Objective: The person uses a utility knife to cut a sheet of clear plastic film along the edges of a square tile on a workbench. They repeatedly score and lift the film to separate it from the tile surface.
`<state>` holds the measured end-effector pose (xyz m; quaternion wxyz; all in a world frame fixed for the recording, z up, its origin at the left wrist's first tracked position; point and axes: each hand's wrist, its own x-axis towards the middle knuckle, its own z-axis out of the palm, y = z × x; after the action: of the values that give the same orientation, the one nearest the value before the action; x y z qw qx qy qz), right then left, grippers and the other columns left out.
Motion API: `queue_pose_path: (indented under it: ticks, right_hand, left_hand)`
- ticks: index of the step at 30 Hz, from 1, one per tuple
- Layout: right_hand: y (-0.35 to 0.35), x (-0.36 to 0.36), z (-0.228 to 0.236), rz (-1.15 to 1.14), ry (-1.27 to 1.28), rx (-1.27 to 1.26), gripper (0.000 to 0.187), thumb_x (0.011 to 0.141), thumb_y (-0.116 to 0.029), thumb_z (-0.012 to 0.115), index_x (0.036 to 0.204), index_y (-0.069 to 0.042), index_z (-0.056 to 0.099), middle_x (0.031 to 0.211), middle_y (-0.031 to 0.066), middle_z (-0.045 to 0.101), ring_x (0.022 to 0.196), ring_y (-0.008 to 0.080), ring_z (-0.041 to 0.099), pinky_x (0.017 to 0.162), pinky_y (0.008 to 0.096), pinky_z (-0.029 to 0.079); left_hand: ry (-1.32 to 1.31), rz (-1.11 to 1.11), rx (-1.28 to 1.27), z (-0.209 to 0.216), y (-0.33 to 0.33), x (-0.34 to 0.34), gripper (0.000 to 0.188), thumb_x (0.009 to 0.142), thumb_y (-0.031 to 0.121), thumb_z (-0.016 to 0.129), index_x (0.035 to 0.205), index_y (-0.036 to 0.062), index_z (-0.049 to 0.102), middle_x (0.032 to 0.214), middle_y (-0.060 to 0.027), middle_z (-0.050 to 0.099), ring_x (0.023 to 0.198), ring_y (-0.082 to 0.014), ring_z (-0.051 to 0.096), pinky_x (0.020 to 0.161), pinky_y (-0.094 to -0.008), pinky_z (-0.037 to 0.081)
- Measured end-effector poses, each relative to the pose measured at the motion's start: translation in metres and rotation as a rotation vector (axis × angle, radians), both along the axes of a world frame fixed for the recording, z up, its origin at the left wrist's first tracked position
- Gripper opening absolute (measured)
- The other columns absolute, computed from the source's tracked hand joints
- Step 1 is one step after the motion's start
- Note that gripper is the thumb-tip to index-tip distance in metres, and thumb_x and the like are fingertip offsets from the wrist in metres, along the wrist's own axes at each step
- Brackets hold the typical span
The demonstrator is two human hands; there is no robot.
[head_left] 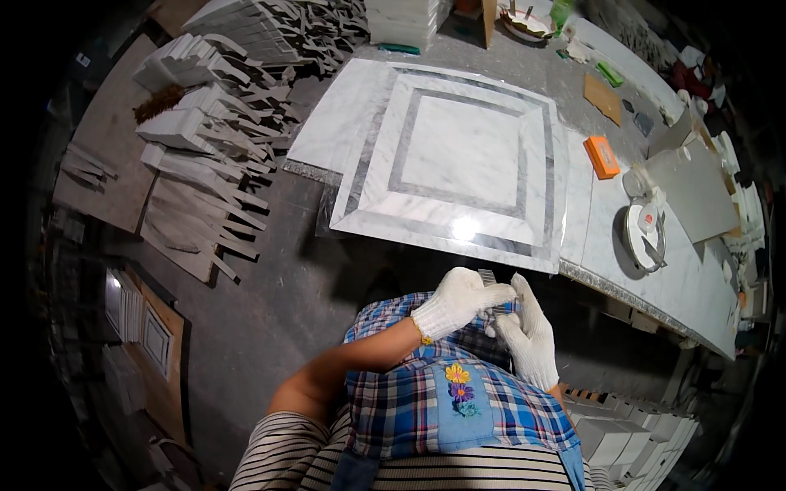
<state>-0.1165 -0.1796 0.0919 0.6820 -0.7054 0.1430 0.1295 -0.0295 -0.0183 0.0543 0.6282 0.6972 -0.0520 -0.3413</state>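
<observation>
The marble panel (465,143) lies on the surface (567,86), its 2 gray frames (405,139) apparently complete. Just off its near edge, the left hand (460,303) and right hand (528,331), partly curled, pinch small gray strips (486,277); that handling looks unfinished.

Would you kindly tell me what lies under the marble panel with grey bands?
Pale slabs show past the left and right edges of the panel; whatever lies under its middle is covered and cannot be seen.
</observation>
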Motion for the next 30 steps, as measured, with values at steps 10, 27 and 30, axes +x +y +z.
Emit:
queue_pose_path:
  ticks: [10,27,30]
  right_hand:
    - [-0.005,-0.008,0.006,0.097,0.096,-0.056,0.067,0.096,-0.008,0.058,0.156,0.003,0.03,0.086,0.006,0.069,0.076,0.0052,0.06,0.071,0.0203,0.048]
    - [-0.02,0.086,-0.005,0.302,-0.479,-0.713,0.015,0.094,-0.016,0.065,0.099,-0.003,0.069,0.078,0.0123,0.067,0.069,0.026,0.063,0.066,0.0341,0.05]
    - [-0.003,0.121,-0.004,0.442,-0.527,-0.786,0.013,0.091,-0.016,0.067,0.098,-0.006,0.07,0.084,0.0126,0.067,0.078,0.0317,0.064,0.072,0.0368,0.051]
  left_hand:
    - [0.299,0.452,-0.245,-0.002,0.028,0.009,0.034,0.09,0.024,0.073,0.069,-0.0017,0.068,0.065,-0.0081,0.066,0.056,-0.0124,0.057,0.051,-0.0253,0.043]
    - [0.076,0.506,-0.136,-0.056,0.056,0.015,0.03,0.098,0.023,0.063,0.087,-0.0041,0.071,0.078,-0.0079,0.071,0.073,-0.013,0.064,0.071,-0.0275,0.05]
    - [0.028,0.506,-0.103,-0.063,0.054,0.014,0.029,0.097,0.022,0.064,0.089,-0.0043,0.071,0.078,-0.0079,0.071,0.073,-0.013,0.064,0.071,-0.0283,0.051]
